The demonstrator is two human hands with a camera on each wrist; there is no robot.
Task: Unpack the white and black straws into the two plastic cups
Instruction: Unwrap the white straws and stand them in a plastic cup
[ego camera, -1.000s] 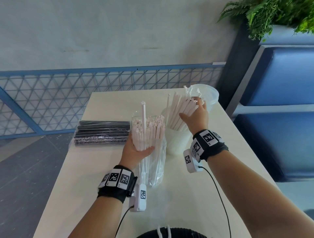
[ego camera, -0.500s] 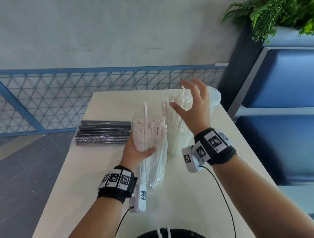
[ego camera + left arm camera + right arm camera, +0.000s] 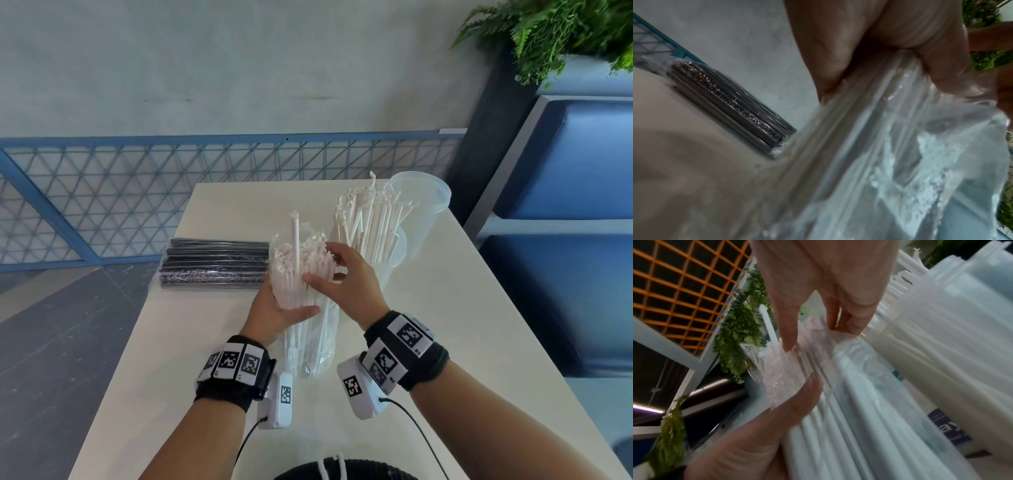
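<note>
My left hand point(image 3: 274, 305) grips a clear bag of white straws point(image 3: 308, 342) and holds it upright on the table; its fingers point(image 3: 900, 40) squeeze the plastic point(image 3: 879, 146). One straw point(image 3: 295, 240) sticks up above the others. My right hand point(image 3: 329, 270) is at the bag's open top, thumb in front and fingers behind, pinching a bunch of white straws point(image 3: 818, 363). Just behind stands a plastic cup point(image 3: 394, 260) holding several white straws point(image 3: 370, 219). A second, empty plastic cup point(image 3: 424, 205) is behind it. A wrapped pack of black straws point(image 3: 215, 263) lies flat to the left.
The white table point(image 3: 445, 342) has bare surface on the right and front. A blue mesh railing point(image 3: 102, 205) runs behind it. A blue bench point(image 3: 565, 291) and a green plant point(image 3: 548, 31) are to the right.
My right hand let go of the straws in the cup, lifted with fingers spread, then came back left to the top of the bag. The left hand kept its hold.
</note>
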